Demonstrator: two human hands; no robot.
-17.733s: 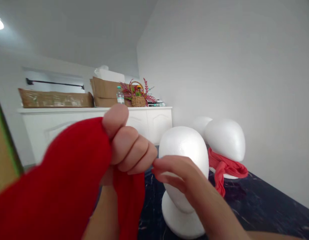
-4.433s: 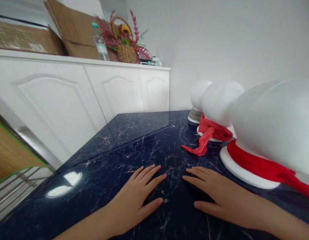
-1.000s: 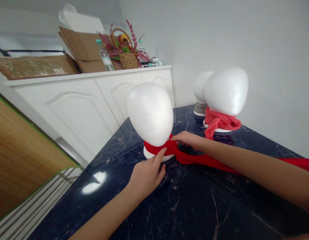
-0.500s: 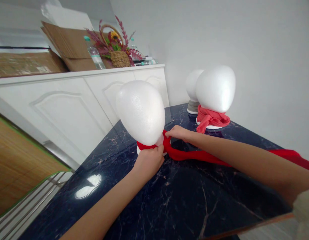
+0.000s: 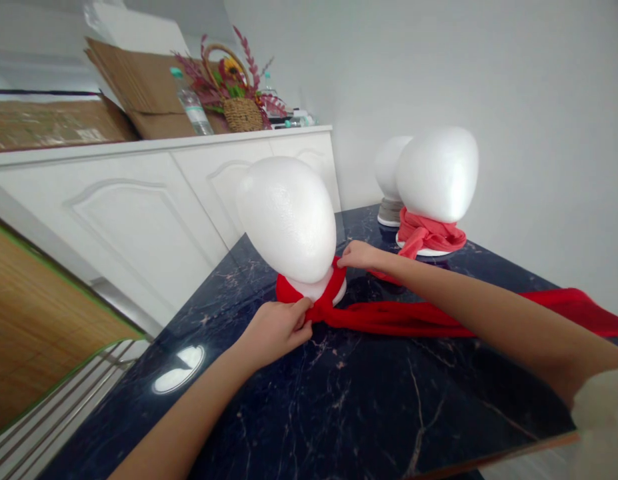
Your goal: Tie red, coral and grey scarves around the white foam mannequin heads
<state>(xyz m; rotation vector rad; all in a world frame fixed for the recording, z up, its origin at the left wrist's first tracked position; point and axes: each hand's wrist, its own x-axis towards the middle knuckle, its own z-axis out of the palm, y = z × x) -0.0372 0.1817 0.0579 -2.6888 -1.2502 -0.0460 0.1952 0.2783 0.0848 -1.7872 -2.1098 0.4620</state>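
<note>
Beyond the left hand (image 5: pixel 279 328), a white cabinet (image 5: pixel 126 213) bears a bottle (image 5: pixel 193 105), flower basket (image 5: pixel 242 115) and a blurred box (image 5: pixel 43 123), probably cardboard.

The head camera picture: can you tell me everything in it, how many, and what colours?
Table: 1, dark blue, under the hands
Head shapes: 3, white, on the table
Red scarf: 1, red, around the nearest neck, trailing right
Coral scarf: 1, coral, around the middle neck
Wrap: 1, grey, around the farthest neck
Cabinet: 1, white, behind
Boxes: at least 2, brown, on the cabinet
Bottles: at least 2, clear, teal caps, on the cabinet
Flower basket: 1, brown, mixed flowers, on the cabinet
Board: 1, wood-coloured, green edge, far left
Left hand: 1, on the red scarf, front
Right hand: 1, pinching the red scarf
</note>
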